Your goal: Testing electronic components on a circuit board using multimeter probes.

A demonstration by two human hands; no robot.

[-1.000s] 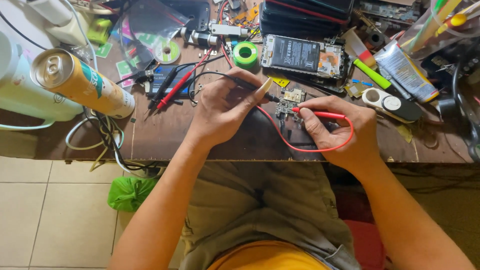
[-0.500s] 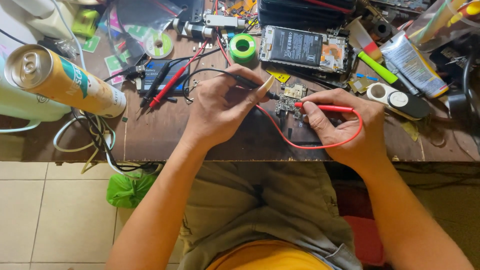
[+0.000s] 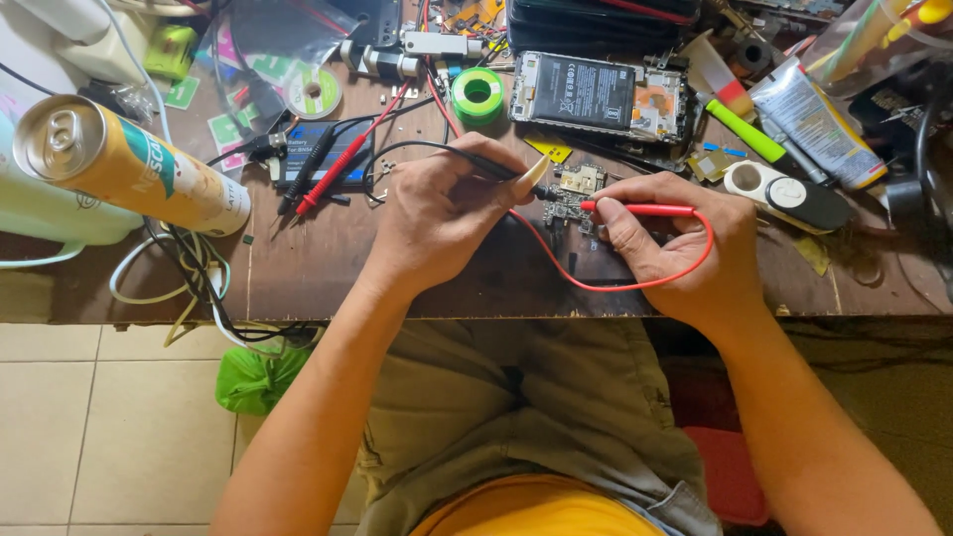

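A yellow drink can (image 3: 124, 164) lies at the left. A silver squeeze tube (image 3: 816, 121) lies at the right. An open phone (image 3: 599, 94) shows a black battery label. Green stickers (image 3: 181, 92) sit up top.

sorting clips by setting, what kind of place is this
Likely a small electronics repair bench: the left hand and right hand hold probes to a small circuit board, beside an opened phone on a cluttered wooden table.

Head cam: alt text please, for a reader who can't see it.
A person's left hand holds a black probe and the right hand a red probe, both tips on a small circuit board on a cluttered wooden table; an opened phone lies behind.
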